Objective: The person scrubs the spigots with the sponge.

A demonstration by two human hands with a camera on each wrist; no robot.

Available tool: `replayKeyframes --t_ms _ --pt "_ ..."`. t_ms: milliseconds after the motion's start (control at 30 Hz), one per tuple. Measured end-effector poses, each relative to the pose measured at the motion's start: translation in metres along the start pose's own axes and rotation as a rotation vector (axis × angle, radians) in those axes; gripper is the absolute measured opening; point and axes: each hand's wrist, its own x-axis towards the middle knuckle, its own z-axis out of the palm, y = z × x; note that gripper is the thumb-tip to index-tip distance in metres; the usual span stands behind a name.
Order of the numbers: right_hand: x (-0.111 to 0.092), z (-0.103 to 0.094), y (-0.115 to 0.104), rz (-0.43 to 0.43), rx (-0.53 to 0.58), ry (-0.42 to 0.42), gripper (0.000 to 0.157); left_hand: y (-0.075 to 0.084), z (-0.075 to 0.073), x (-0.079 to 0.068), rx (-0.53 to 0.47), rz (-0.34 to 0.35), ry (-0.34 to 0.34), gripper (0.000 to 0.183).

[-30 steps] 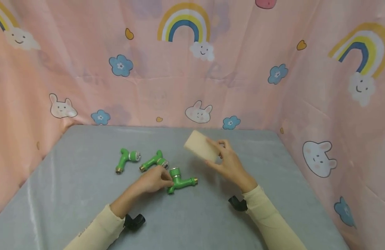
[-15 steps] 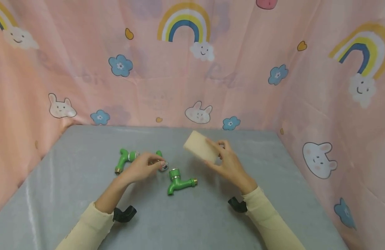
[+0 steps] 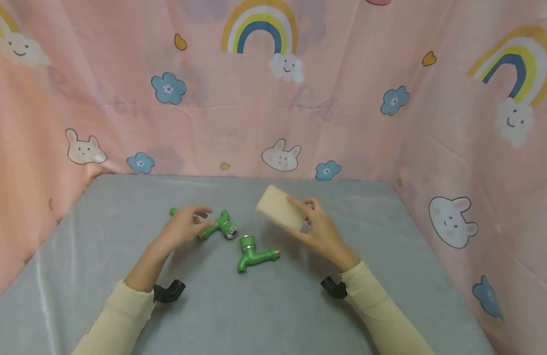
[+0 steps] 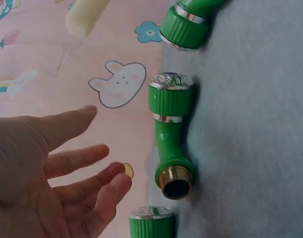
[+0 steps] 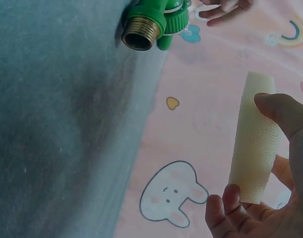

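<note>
My right hand point(image 3: 324, 235) holds a cream-coloured sponge block point(image 3: 277, 206) above the table, thumb on one face and fingers on the other, as the right wrist view also shows. My left hand point(image 3: 181, 228) hovers with loosely spread fingers and nothing in them. Close by its fingertips lies the middle green tap point(image 3: 223, 226), with a ribbed green knob and a brass threaded end point(image 4: 175, 182). Mostly covered by this hand is the left tap point(image 3: 173, 211). The right tap point(image 3: 253, 259) lies between the two hands, nearer the front.
All the taps lie on a grey cloth-covered table point(image 3: 273, 315). A pink printed curtain point(image 3: 344, 113) hangs along its back and sides. Black curved pieces stick out at the left sleeve point(image 3: 116, 315) and the right sleeve point(image 3: 380, 305).
My left hand has left the right tap, passed over the middle one and moved left to the left tap, its fingers loosening. My right hand keeps the sponge about where it was.
</note>
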Motion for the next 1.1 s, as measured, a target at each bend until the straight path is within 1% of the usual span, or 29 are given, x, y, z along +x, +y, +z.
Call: replayKeyframes --t_ms 133,267,433,500,667,700,767,900,1033,1100 --pt "0.000 0.001 -0.001 0.012 -0.003 -0.016 0.076 -0.004 0.004 0.002 0.079 -0.050 -0.019 0.049" --pt "0.000 0.004 -0.002 0.012 -0.003 -0.038 0.076 -0.005 0.011 0.002 0.166 -0.078 -0.040 0.050" --pt "-0.001 0.008 -0.002 0.005 -0.013 -0.066 0.076 -0.005 0.017 -0.001 0.235 -0.088 -0.031 0.048" --pt "-0.001 0.009 -0.002 0.002 -0.013 -0.066 0.076 -0.006 0.019 -0.001 0.247 -0.083 -0.027 0.045" --pt "-0.002 0.013 0.000 -0.007 -0.012 -0.057 0.076 -0.010 0.024 0.003 0.250 -0.078 -0.039 0.023" --pt "-0.002 0.013 0.000 -0.007 -0.014 -0.059 0.076 -0.011 0.025 0.003 0.252 -0.080 -0.041 0.022" --pt "-0.003 0.014 -0.001 -0.004 -0.011 -0.060 0.076 -0.012 0.025 0.003 0.247 -0.088 -0.038 0.023" --pt "-0.002 0.013 -0.001 0.001 -0.005 -0.057 0.075 -0.011 0.022 0.003 0.228 -0.087 -0.007 0.034" --pt "-0.001 0.012 -0.002 0.005 -0.006 -0.057 0.075 -0.009 0.018 0.005 0.175 -0.070 0.019 0.031" --pt "-0.002 0.011 -0.003 0.007 -0.008 -0.060 0.076 -0.007 0.017 0.005 0.153 -0.069 0.015 0.028"
